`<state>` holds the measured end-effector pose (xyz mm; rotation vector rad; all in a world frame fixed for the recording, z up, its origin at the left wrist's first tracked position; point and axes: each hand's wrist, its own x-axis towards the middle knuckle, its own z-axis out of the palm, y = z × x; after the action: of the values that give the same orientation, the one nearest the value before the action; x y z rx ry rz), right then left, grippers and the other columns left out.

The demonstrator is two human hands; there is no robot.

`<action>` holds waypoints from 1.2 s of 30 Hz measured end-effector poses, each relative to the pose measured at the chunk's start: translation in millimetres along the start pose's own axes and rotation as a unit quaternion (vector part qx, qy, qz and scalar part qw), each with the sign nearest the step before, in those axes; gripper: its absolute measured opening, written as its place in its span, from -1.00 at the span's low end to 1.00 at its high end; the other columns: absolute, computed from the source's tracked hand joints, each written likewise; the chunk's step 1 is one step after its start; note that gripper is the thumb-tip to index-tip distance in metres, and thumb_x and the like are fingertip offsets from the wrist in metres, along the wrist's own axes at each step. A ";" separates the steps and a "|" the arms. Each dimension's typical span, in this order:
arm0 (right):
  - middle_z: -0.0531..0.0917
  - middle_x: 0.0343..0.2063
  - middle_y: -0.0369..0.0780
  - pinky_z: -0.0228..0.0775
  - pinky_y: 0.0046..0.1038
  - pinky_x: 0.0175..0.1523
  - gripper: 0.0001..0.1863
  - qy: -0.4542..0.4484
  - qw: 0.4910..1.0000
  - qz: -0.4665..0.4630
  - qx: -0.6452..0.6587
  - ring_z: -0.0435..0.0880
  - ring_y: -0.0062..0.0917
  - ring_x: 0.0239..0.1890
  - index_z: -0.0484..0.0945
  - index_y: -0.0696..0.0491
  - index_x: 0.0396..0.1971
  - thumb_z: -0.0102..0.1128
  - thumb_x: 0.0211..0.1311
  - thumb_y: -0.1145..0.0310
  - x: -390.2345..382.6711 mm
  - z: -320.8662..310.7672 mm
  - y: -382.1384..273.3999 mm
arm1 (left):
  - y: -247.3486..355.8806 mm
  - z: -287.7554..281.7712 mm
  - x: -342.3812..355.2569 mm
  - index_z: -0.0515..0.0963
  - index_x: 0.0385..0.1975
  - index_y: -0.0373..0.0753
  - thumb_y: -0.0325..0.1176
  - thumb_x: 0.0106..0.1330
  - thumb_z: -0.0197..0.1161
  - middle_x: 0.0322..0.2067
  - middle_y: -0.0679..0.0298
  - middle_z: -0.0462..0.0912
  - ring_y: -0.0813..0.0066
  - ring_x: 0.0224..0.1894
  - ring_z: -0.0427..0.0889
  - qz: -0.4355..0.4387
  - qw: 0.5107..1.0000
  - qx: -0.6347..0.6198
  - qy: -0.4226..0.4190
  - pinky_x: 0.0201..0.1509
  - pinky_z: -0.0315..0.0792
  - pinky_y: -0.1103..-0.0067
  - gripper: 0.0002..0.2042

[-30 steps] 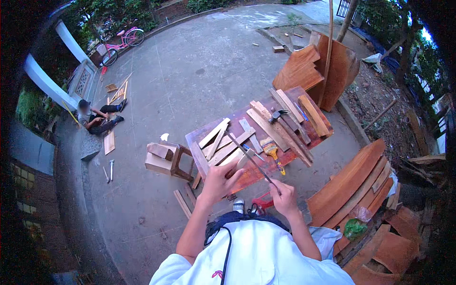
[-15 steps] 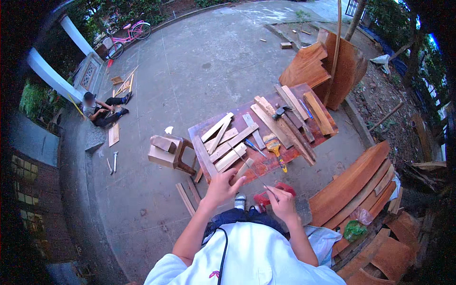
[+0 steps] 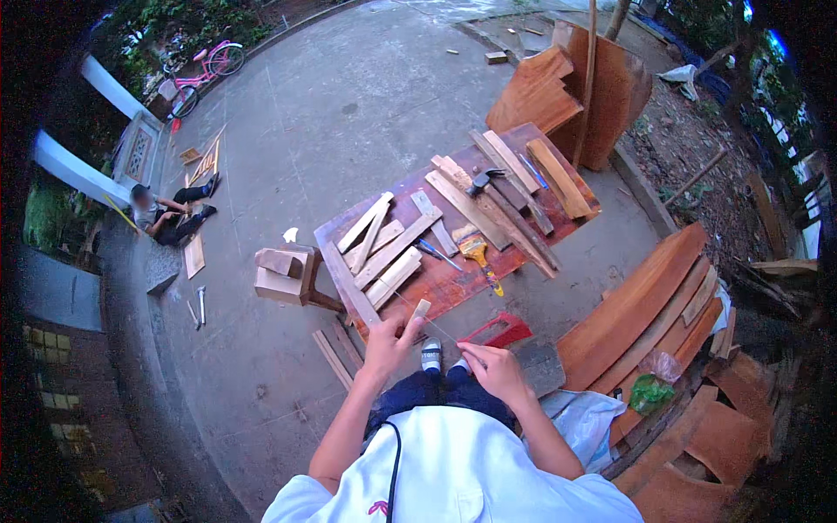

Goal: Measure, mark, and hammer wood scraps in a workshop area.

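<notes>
Near the table's front edge, my left hand (image 3: 390, 345) is closed on a small pale wood block (image 3: 421, 309), its top end standing out by the thumb. My right hand (image 3: 496, 370) pinches one end of a thin, straight rod-like tool (image 3: 443, 331). That tool slants up and left past the block; whether it touches the block I cannot tell. Ahead, the reddish-brown table (image 3: 445, 290) bears several pale wood strips (image 3: 394, 277), a screwdriver (image 3: 438, 254) with a blue handle, a yellow-handled paintbrush (image 3: 475, 250) and a claw hammer (image 3: 485, 180).
A wooden stool (image 3: 299, 277) carrying wood blocks stands left of the table. Beyond my right hand lies a red frame-like object (image 3: 497, 331). Large curved planks (image 3: 641, 305) lie at the right. Farther left, another person (image 3: 166, 213) sits on the ground near a hammer (image 3: 201, 305).
The scene has shifted left and down in view. My left fingers have drawn closer around the wood block, and my right hand has moved slightly left with the thin tool.
</notes>
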<state>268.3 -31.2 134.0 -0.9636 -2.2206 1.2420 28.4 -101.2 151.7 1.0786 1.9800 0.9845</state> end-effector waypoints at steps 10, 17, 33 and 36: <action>0.74 -0.23 -0.01 0.58 -0.29 -0.11 -0.76 0.004 0.991 0.104 0.081 0.77 -0.20 -0.19 0.66 0.12 -0.06 0.20 0.35 0.39 -20.0 -7.6 15.5 | 0.9 34.9 7.2 0.61 -0.39 -0.36 -0.14 0.30 0.36 -0.59 0.00 0.63 0.14 -0.57 0.63 0.063 0.996 0.062 0.002 -0.44 0.42 0.31 -0.67; 0.70 -0.48 -0.11 0.51 -0.41 -0.26 -0.69 0.009 0.974 0.181 0.133 0.71 -0.45 -0.43 0.64 0.07 0.00 0.30 0.30 0.31 -14.2 -10.8 37.0 | 16.4 30.6 7.8 0.64 -0.20 -0.35 -0.18 0.31 0.33 -0.53 -0.03 0.66 0.10 -0.51 0.67 0.050 0.994 0.100 -0.021 -0.39 0.46 0.30 -0.69; 0.58 -0.60 -0.37 0.21 -0.65 -0.58 -0.75 0.031 0.826 0.272 0.492 0.41 -0.80 -0.65 0.58 0.10 -0.01 0.14 0.47 0.28 49.4 44.0 37.6 | -61.8 -34.5 26.6 0.64 -0.12 -0.31 -0.13 0.38 0.23 -0.41 -0.10 0.70 -0.10 -0.30 0.71 -0.067 0.984 0.162 0.036 -0.21 0.54 0.18 -0.66; 0.54 -0.63 -0.41 0.15 -0.61 -0.63 -0.77 0.100 0.913 0.260 0.298 0.37 -0.79 -0.71 0.58 0.07 -0.05 0.13 0.47 0.26 95.5 58.5 57.0 | -73.6 -73.5 29.8 0.62 -0.10 -0.34 -0.13 0.39 0.20 -0.32 -0.13 0.71 -0.11 -0.19 0.71 -0.065 0.986 0.149 0.036 -0.10 0.54 0.17 -0.64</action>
<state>187.3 26.8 57.4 -1.3742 -1.3142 1.8027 -72.3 -124.3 119.6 1.0644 2.2768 0.6811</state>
